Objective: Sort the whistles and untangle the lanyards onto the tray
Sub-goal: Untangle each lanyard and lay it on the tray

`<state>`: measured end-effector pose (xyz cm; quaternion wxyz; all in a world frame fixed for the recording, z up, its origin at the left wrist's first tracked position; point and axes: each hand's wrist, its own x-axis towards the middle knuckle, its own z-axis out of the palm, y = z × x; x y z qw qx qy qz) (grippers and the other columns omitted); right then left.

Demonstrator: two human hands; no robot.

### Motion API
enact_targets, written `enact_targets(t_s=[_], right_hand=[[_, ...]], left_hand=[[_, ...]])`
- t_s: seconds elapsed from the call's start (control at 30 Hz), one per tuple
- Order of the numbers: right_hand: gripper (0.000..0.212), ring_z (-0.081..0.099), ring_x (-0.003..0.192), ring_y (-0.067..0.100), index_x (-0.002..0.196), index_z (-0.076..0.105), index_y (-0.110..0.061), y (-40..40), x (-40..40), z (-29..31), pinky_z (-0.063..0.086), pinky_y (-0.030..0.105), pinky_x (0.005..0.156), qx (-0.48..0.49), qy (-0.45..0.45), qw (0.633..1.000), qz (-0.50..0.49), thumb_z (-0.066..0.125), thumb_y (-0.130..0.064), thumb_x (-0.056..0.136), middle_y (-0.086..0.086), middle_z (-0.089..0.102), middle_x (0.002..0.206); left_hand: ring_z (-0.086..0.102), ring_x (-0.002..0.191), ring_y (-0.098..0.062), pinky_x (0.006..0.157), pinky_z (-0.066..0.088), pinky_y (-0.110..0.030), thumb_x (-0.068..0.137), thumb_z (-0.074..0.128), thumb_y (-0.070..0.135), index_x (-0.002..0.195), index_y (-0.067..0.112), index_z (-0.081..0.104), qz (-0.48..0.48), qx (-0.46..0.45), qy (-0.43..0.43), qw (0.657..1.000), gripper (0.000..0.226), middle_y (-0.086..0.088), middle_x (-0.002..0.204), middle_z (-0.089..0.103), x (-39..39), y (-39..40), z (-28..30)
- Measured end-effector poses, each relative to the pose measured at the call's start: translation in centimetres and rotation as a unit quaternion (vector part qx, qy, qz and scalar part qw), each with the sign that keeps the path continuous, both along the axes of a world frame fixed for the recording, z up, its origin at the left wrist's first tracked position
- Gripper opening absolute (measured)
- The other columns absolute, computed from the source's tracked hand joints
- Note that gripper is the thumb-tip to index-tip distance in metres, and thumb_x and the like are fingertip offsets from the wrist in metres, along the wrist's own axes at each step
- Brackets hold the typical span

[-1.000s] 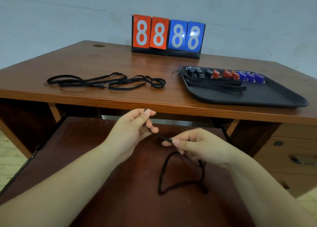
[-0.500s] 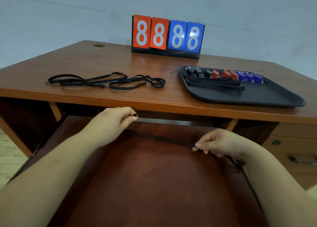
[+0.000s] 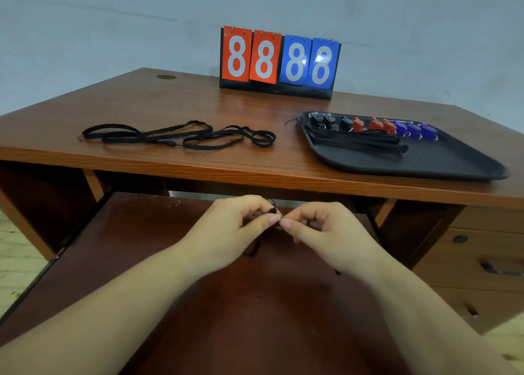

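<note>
Pinching the two ends of one black lanyard (image 3: 256,247) together, left hand (image 3: 226,232) and right hand (image 3: 326,230) now meet fingertip to fingertip over the near pull-out shelf (image 3: 141,261). Half a second ago the hands were spread apart with the cord stretched straight between them; now they have closed in and the cord hangs doubled below, mostly hidden by the hands. Both hands grip the lanyard, thumb against forefinger, a small black end piece showing at the left fingertips. Reads as folding the straightened cord in half, ready for the tray.

Farther, on the desk (image 3: 170,105), left side, a tangle of lanyards (image 3: 175,136) unmoved, still to untangle. Right side, tray (image 3: 425,164) holds a bundle of straightened lanyards (image 3: 360,144), and behind it along the far edge a row of whistles (image 3: 374,125) sorted black, red, blue. Far centre, scoreboard (image 3: 279,62) reads 8888.

Judgement: whistles sorted, lanyards partly done.
</note>
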<state>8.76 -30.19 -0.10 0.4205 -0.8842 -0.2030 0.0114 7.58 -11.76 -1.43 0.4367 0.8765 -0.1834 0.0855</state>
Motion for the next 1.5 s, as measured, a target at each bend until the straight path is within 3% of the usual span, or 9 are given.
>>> enact_targets(t_s=[0.1,0.3,0.43,0.53,0.83,1.13,1.27,1.37,1.5], right_hand=[[0.010,0.061,0.069,-0.003,0.078,0.070,-0.034,0.1,-0.1,0.0,0.046,0.010,0.066,0.002,-0.025,1.000,-0.005,0.064,-0.031,0.086,-0.013,0.066,0.066],[0.009,0.060,0.066,-0.002,0.077,0.069,-0.033,-0.6,0.5,0.2,0.045,0.007,0.064,-0.010,0.015,1.000,-0.022,0.065,-0.032,0.085,-0.009,0.067,0.066],[0.009,0.064,0.070,0.002,0.077,0.072,-0.030,-2.7,1.8,0.2,0.049,0.016,0.073,-0.062,0.057,0.996,-0.026,0.066,-0.033,0.083,-0.005,0.071,0.070],[0.009,0.056,0.050,-0.004,0.079,0.074,-0.027,-4.3,2.6,0.0,0.041,0.009,0.056,-0.062,0.108,0.991,-0.041,0.067,-0.029,0.084,-0.005,0.068,0.065],[0.009,0.054,0.056,0.005,0.082,0.073,-0.019,-5.0,3.2,-0.5,0.046,0.019,0.058,0.155,0.132,0.974,-0.103,0.067,-0.012,0.082,-0.009,0.064,0.056],[0.029,0.058,0.056,0.005,0.075,0.076,-0.018,-3.3,2.7,0.2,0.050,0.018,0.055,0.477,0.202,0.855,-0.015,0.081,-0.022,0.047,-0.005,0.062,0.063],[0.043,0.064,0.071,0.008,0.082,0.076,-0.019,-2.8,2.4,0.2,0.054,0.021,0.064,0.499,0.204,0.842,0.036,0.090,-0.032,0.043,-0.002,0.067,0.076],[0.032,0.067,0.086,0.013,0.083,0.076,-0.022,-2.3,2.0,0.2,0.056,0.026,0.078,0.475,0.189,0.858,0.051,0.082,-0.033,0.053,-0.001,0.071,0.085],[0.022,0.068,0.075,0.012,0.087,0.076,-0.017,-1.5,1.5,0.3,0.057,0.026,0.076,0.479,0.212,0.851,0.023,0.066,-0.018,0.067,0.000,0.068,0.072]], left_hand=[[0.063,0.082,0.004,0.079,0.050,-0.020,0.091,0.054,0.032,0.088,0.034,0.062,-0.007,-0.020,0.025,0.999,0.010,0.013,0.081,0.071,0.1,-0.1,-0.1],[0.056,0.077,0.014,0.066,0.040,-0.004,0.092,0.051,0.034,0.089,0.031,0.057,0.023,0.043,0.015,0.999,0.008,0.013,0.077,0.062,0.5,0.6,0.1],[0.055,0.074,0.007,0.059,0.036,-0.011,0.093,0.050,0.034,0.086,0.033,0.055,0.066,0.093,0.014,0.993,0.009,0.014,0.079,0.060,1.5,2.3,0.2],[0.056,0.077,0.000,0.063,0.039,-0.013,0.093,0.051,0.032,0.084,0.033,0.054,0.079,0.105,0.019,0.991,0.010,0.012,0.080,0.060,1.9,3.0,0.0],[0.061,0.078,-0.004,0.070,0.047,-0.021,0.093,0.053,0.031,0.084,0.032,0.055,0.051,0.113,0.029,0.992,0.009,0.011,0.079,0.063,1.7,2.3,-0.4],[0.059,0.079,0.001,0.070,0.045,-0.014,0.092,0.053,0.035,0.091,0.031,0.059,0.018,0.130,0.052,0.990,0.007,0.013,0.080,0.062,1.4,1.5,-1.4],[0.057,0.076,0.006,0.066,0.039,-0.011,0.092,0.054,0.032,0.083,0.033,0.059,0.021,0.080,0.052,0.995,0.010,0.012,0.075,0.064,1.3,1.4,-1.4],[0.059,0.084,0.005,0.073,0.043,-0.012,0.089,0.057,0.032,0.085,0.034,0.065,0.026,0.013,0.045,0.999,0.009,0.012,0.084,0.066,1.0,0.9,-1.2],[0.060,0.090,-0.007,0.082,0.047,-0.018,0.081,0.063,0.035,0.093,0.034,0.073,0.044,-0.105,0.043,0.993,0.016,0.007,0.091,0.065,0.5,0.1,-0.5]])
